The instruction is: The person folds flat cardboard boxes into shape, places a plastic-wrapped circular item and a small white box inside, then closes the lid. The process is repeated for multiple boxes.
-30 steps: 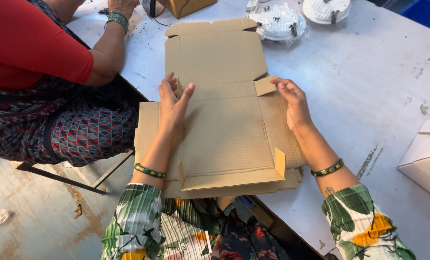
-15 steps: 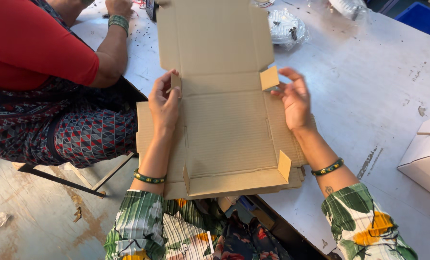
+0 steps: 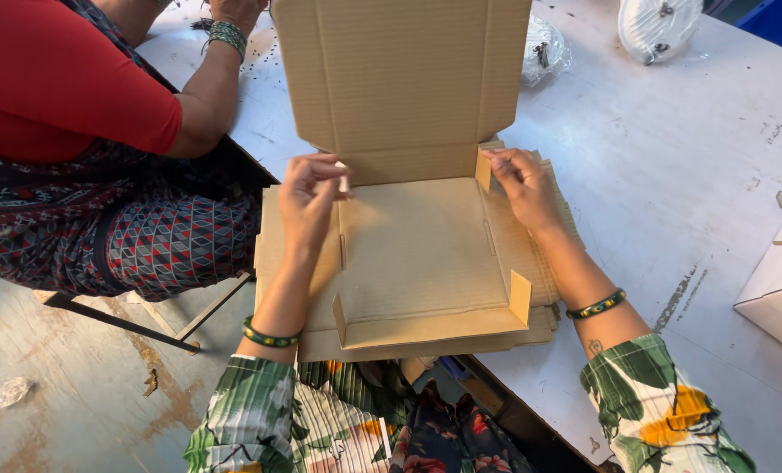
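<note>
Head view, looking straight down: a flat-pack corrugated cardboard box [image 3: 417, 254] is sitting on a stack of more flat blanks [image 3: 548, 307] at the near edge of the scuffed grey desk [image 3: 671, 201]. Its big lid panel is standing upright at the back, ribbed texture showing, and the short front wall is already folded up with little corner tabs. The left hand [image 3: 307, 197] is pinching the small flap at the box's back left corner, fingers closed on it. The right hand [image 3: 522, 184] is doing the same on the back right tab, grip closed on the cardboard. Both wrists are wearing green beaded bangles. A seated person in a red top [image 3: 58, 88] is working at the desk's left edge. Bagged white round parts [image 3: 658, 26] are lying toward the far edge, and a white carton [image 3: 781, 280] is sitting at the right edge.
</note>
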Demonstrator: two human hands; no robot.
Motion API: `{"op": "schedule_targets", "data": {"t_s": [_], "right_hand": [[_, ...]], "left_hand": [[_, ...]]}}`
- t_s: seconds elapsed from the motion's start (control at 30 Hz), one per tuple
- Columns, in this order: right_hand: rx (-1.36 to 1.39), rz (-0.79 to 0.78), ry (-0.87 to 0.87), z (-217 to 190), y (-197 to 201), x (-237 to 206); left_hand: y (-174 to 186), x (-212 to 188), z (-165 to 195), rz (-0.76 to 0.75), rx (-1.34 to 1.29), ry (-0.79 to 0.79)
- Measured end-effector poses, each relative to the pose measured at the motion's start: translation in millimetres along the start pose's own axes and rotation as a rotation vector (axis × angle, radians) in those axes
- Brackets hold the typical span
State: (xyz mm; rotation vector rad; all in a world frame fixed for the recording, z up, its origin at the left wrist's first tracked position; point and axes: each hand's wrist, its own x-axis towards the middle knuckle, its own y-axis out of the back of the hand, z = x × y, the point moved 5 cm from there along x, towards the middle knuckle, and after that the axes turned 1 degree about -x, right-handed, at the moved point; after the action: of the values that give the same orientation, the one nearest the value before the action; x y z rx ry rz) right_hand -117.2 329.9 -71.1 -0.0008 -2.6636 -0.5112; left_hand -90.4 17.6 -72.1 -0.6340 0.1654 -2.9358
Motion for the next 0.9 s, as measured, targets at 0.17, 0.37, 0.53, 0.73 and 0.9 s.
{"op": "schedule_targets", "data": {"t_s": [0.17,0.37,0.53,0.73,0.9], "right_hand": [[-0.052,0.031,0.063,-7.1,2.2,-1.7],[-0.434,0.166,0.264,-26.9,2.9,-21.5],[-0.636,0.255,0.386,-35.1,-0.1,-30.5],[-0.669,0.178,0.377,-35.5,2.0,-35.4],[-0.785,0.110,0.383,-40.4,8.1,-54.0]], "left_hand": [[-0.6,-0.1,5.2,0.192,-0.083,-0.005],[38.2,14.0,1.9,0.514,-0.377,0.265],[21.9,28.0,14.7,0.173,-0.321,0.305],[-9.4,32.2,24.3,-0.136,-0.435,0.314],[-11.3,-6.3,-2.0,-0.111,-0.512,0.361]]}}
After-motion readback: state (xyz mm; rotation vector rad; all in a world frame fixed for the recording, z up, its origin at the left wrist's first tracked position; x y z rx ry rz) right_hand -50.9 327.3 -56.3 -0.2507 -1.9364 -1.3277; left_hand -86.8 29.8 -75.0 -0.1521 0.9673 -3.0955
